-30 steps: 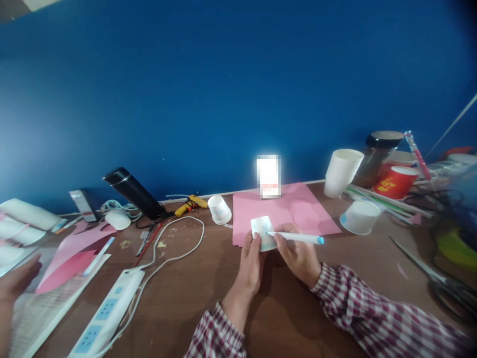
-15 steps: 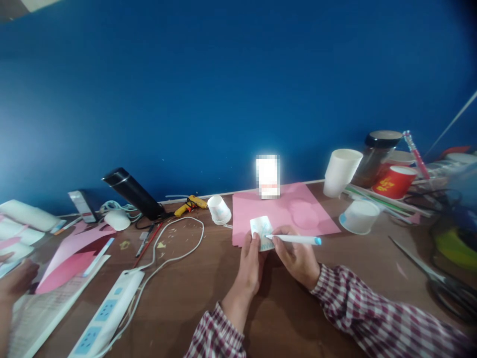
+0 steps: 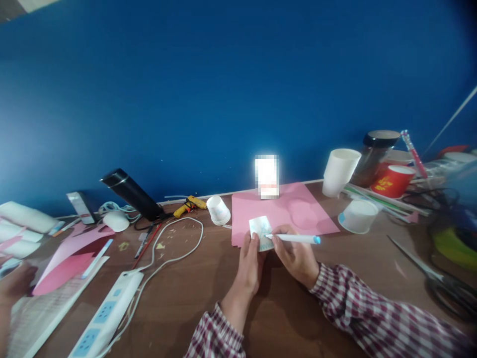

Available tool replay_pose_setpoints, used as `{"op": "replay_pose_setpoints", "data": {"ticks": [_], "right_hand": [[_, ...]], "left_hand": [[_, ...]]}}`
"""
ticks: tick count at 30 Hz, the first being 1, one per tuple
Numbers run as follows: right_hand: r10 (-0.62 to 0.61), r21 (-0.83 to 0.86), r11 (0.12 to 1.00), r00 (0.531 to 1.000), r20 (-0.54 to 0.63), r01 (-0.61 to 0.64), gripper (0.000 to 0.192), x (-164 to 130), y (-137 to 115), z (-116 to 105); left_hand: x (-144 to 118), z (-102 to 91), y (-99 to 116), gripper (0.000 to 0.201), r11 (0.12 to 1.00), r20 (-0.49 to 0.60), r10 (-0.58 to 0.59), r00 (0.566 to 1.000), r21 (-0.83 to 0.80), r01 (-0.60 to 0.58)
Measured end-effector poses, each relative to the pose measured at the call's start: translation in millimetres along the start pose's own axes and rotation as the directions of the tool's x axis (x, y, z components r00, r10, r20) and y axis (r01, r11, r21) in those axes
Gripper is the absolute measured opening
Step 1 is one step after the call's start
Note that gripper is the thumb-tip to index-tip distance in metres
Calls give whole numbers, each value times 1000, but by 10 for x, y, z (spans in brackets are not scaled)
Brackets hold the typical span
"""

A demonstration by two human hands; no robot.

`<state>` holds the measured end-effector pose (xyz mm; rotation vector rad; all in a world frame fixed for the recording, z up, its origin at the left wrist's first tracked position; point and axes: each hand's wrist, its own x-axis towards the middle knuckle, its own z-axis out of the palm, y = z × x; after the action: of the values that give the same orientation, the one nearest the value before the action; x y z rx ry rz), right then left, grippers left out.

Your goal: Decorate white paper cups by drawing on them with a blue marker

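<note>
Brown tabletop point(image 3: 179, 313), pink sheets point(image 3: 282, 210) near its back edge; by their front edge, left hand point(image 3: 249, 267) and right hand point(image 3: 298, 257), the left gripping a blue-marked paper cup point(image 3: 261, 226), the right pinching a marker point(image 3: 300, 238). Drawing, it seems; the next stroke calls for steadiness.

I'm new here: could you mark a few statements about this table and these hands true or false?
The right hand holds a white pen with a blue end. True.
The left hand holds the scissors. False: it holds a small white object with blue marks; the scissors lie on the table.
The yellow tool lies left of the small white cup beside it. True.
The red cup stands on the pink paper. False: it is off to the paper's right.
The wall is blue. True.
</note>
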<state>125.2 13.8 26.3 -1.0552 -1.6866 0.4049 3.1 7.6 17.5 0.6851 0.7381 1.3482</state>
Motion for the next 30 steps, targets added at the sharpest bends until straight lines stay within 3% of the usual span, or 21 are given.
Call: {"op": "replay_pose_setpoints", "data": {"ticks": [30], "right_hand": [[78, 112, 991, 995, -66, -70, 8, -14, 28, -10]], "left_hand": [[11, 17, 15, 32, 999, 47, -17, 999, -49, 19]]}}
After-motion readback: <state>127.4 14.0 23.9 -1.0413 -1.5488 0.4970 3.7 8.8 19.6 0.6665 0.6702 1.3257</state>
